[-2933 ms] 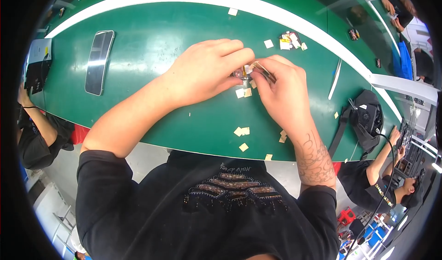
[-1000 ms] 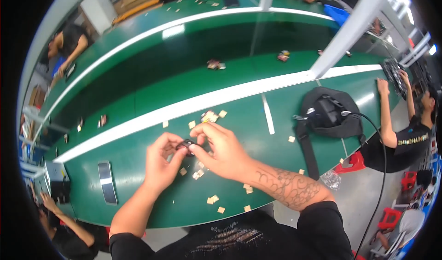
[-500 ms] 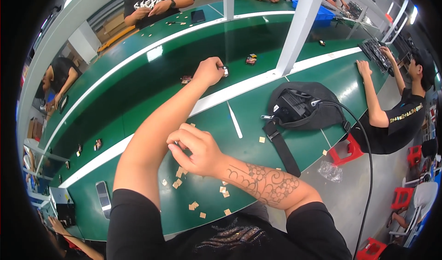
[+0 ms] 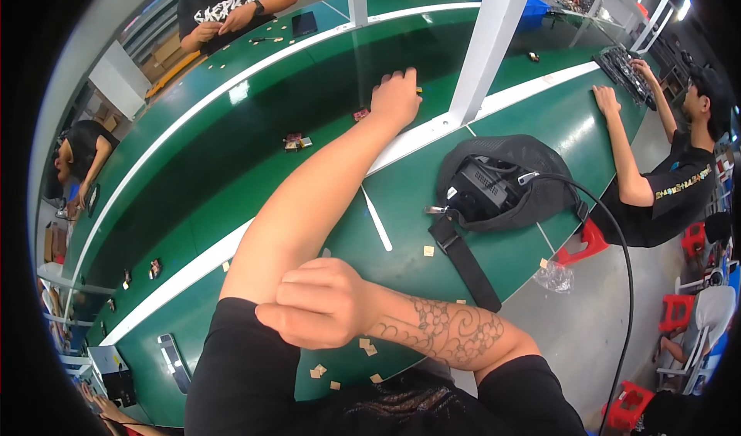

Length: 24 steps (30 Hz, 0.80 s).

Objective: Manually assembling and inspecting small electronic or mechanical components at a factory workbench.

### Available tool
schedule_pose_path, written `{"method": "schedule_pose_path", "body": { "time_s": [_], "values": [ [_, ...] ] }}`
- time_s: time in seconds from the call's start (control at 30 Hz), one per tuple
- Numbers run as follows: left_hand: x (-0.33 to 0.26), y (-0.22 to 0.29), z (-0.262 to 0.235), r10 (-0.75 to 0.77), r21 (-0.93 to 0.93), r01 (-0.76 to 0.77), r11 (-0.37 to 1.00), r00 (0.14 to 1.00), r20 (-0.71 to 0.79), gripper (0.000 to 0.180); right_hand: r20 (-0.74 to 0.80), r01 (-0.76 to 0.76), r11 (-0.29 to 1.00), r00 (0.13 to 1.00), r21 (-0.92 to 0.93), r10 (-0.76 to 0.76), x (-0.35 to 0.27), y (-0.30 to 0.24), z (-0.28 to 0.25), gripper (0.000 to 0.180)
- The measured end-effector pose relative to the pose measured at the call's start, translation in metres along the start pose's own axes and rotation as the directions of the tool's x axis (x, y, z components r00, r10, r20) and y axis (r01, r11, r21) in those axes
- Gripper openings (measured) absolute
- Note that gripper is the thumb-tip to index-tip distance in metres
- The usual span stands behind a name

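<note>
My left hand [image 4: 397,100] reaches over the white rail onto the dark green belt, its fingers bent down around a small part with a yellow patch [image 4: 420,91]. Most of that part is hidden by the hand. Beside the wrist lies a small reddish part [image 4: 360,115]. A red and black part with a white piece [image 4: 294,142] lies farther left on the belt. My right hand [image 4: 320,301] is curled closed in front of my left upper arm; what its fingers hold, if anything, is hidden. Several small tan squares [image 4: 370,350] lie on the green table below it.
A black waist bag [image 4: 532,173] with a cable stands right of a white stick-like tool [image 4: 377,218]. A phone [image 4: 174,363] lies at left. A white post [image 4: 490,46] rises beside my left hand. Co-workers sit across and at right, near a blue bin [image 4: 529,11].
My left hand has moved right along the belt, from the small white and black part to the yellow-patched one. My right hand has lowered, its fingers curled more tightly. The view has shifted slightly.
</note>
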<state>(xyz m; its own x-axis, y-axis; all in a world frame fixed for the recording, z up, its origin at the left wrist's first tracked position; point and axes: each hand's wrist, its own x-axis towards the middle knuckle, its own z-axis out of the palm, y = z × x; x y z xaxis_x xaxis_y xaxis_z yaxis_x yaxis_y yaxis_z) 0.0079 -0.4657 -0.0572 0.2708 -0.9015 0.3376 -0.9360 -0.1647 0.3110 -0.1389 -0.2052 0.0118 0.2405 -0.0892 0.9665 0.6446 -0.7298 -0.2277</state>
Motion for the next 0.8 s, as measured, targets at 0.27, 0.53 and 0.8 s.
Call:
{"method": "schedule_pose_path", "body": {
  "time_s": [0.27,0.53,0.8],
  "values": [
    [-0.099,-0.034,-0.098,0.270,-0.245,-0.285,0.927,0.958,-0.092,0.067,0.168,-0.274,0.958,0.944,-0.088,0.286,-0.007,0.009,0.010,0.033],
    [-0.347,-0.064,-0.222,-0.250,-0.291,0.235,0.928,0.968,-0.016,0.078,0.396,-0.478,0.873,0.822,0.093,0.408,-0.010,0.000,0.023,0.013],
    [-0.450,-0.061,-0.218,-0.256,-0.267,0.243,0.933,0.966,-0.015,0.086,0.729,-0.725,0.672,0.377,-0.152,0.572,-0.024,-0.003,0.036,0.011]
  ]
}}
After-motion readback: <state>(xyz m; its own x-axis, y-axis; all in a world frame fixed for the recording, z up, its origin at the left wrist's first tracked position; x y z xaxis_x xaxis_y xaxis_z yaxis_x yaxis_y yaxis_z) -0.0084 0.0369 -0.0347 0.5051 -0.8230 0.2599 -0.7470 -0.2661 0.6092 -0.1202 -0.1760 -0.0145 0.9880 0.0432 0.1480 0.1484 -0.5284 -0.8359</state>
